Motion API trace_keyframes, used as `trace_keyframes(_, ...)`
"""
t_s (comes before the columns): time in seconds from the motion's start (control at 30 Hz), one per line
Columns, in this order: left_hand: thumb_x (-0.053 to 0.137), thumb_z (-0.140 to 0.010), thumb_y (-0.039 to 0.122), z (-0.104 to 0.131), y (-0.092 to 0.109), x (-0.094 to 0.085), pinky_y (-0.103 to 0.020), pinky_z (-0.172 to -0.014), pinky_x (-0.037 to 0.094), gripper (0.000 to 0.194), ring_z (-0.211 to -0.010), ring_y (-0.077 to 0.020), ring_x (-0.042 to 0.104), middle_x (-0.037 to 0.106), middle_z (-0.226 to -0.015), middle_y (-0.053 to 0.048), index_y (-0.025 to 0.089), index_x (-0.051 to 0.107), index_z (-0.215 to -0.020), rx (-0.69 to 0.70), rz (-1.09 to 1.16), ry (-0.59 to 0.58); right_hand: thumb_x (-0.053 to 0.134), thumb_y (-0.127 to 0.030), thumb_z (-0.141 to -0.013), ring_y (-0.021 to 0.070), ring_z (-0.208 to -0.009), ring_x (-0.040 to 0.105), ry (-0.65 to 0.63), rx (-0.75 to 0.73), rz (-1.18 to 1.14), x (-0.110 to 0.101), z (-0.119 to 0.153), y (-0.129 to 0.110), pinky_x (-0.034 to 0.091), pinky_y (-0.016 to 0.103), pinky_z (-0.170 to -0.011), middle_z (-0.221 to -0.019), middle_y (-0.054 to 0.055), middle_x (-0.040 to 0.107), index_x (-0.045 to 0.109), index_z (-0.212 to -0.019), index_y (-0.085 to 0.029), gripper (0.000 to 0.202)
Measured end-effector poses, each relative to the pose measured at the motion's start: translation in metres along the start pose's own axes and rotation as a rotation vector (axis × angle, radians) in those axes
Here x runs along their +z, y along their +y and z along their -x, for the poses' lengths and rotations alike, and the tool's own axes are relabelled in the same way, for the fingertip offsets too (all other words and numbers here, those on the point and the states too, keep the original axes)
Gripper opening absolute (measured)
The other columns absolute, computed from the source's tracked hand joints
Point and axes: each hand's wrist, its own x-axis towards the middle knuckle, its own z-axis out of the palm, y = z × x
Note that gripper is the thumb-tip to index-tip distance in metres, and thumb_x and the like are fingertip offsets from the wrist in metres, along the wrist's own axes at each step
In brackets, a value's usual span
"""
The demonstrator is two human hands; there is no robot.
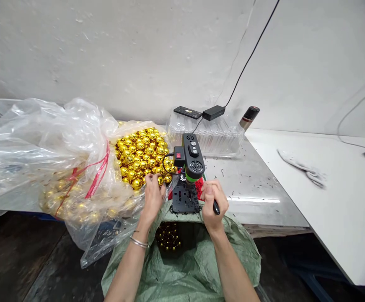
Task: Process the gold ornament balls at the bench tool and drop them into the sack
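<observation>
My left hand [154, 193] is at the near right edge of a heap of shiny gold balls [140, 153], its fingers closed at a single gold ball [160, 180]. The heap lies in an opened clear plastic bag. Right of it stands a small black device [193, 155] with round vents, buttons and a red switch, above a slotted black plate [185, 200]. My right hand [213, 201] is wrapped round a black handle [216, 207] beside this device. Small black bits lie in a red tray [199, 188] behind the plate.
Below the table edge a green woven sack [235, 243] gapes, with gold balls [169, 236] inside. A tied plastic bag [75, 138] fills the left. Behind are a clear plastic box [223, 142], a power adapter [213, 113] and a bottle [249, 117]. A glove [301, 167] lies right.
</observation>
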Motion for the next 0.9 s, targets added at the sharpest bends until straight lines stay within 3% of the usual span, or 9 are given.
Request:
trace_keyframes(0.07,0.065,-0.086,0.028,0.008,0.001,-0.008,-0.040,-0.087,0.056,0.034,-0.087,-0.0187,0.064,0.054,-0.117,-0.011,0.019,0.065,-0.119,-0.079,0.267,0.008,0.042,-0.013,-0.098,0.0141,-0.069,0.050,0.004,0.001,0.001,0.000,0.000,0.000,0.039,0.029,-0.063,-0.067,-0.001,0.048,0.043,-0.066,-0.022,0.033)
trace_keyframes(0.2,0.077,-0.076,0.051,0.023,0.010,-0.010,-0.033,-0.078,0.059,0.058,-0.080,-0.0162,0.067,0.066,-0.103,-0.007,0.021,0.065,-0.125,-0.341,0.780,-0.171,0.042,-0.015,-0.098,0.0145,-0.068,0.051,0.011,0.012,0.011,0.000,-0.001,-0.001,0.039,0.030,-0.063,-0.066,-0.001,0.048,0.044,-0.065,-0.022,0.034)
trace_keyframes(0.3,0.078,-0.073,0.053,0.028,0.013,0.001,-0.032,-0.078,0.059,0.066,-0.083,-0.0178,0.070,0.071,-0.102,-0.009,0.016,0.064,-0.126,-0.420,0.919,-0.256,0.043,-0.016,-0.098,0.0144,-0.068,0.052,0.009,0.030,0.021,-0.001,-0.005,-0.004,0.039,0.030,-0.062,-0.067,-0.001,0.050,0.045,-0.065,-0.022,0.034)
trace_keyframes(0.4,0.075,-0.075,0.051,0.029,0.011,0.018,-0.028,-0.069,0.058,0.056,-0.084,-0.0188,0.070,0.071,-0.102,-0.010,0.014,0.068,-0.117,-0.360,0.834,-0.274,0.043,-0.018,-0.099,0.0147,-0.067,0.052,0.016,0.050,0.032,-0.001,-0.010,-0.008,0.040,0.030,-0.062,-0.066,-0.001,0.051,0.045,-0.063,-0.022,0.035)
trace_keyframes(0.5,0.072,-0.079,0.045,0.029,0.010,0.034,-0.028,-0.064,0.057,0.042,-0.079,-0.0169,0.068,0.069,-0.104,-0.010,0.016,0.072,-0.109,-0.209,0.654,-0.251,0.043,-0.020,-0.099,0.0151,-0.067,0.053,0.020,0.052,0.044,-0.001,-0.012,-0.009,0.040,0.030,-0.062,-0.065,-0.001,0.050,0.045,-0.063,-0.022,0.036)
trace_keyframes(0.67,0.064,-0.088,0.033,0.032,0.015,0.044,-0.036,-0.077,0.057,0.037,-0.075,-0.0190,0.067,0.072,-0.093,-0.008,0.015,0.068,-0.120,0.048,0.307,-0.272,0.043,-0.017,-0.099,0.0144,-0.068,0.053,0.006,0.031,0.030,-0.002,-0.012,-0.009,0.041,0.030,-0.063,-0.066,-0.001,0.051,0.046,-0.064,-0.022,0.035)
trace_keyframes(0.9,0.058,-0.095,0.033,0.028,0.014,0.047,-0.041,-0.091,0.056,0.032,-0.102,-0.0266,0.069,0.070,-0.115,-0.015,0.013,0.065,-0.119,0.205,0.148,-0.264,0.042,-0.017,-0.098,0.0147,-0.069,0.054,-0.009,0.018,0.056,-0.003,-0.011,-0.008,0.041,0.030,-0.063,-0.067,0.000,0.051,0.045,-0.066,-0.022,0.033)
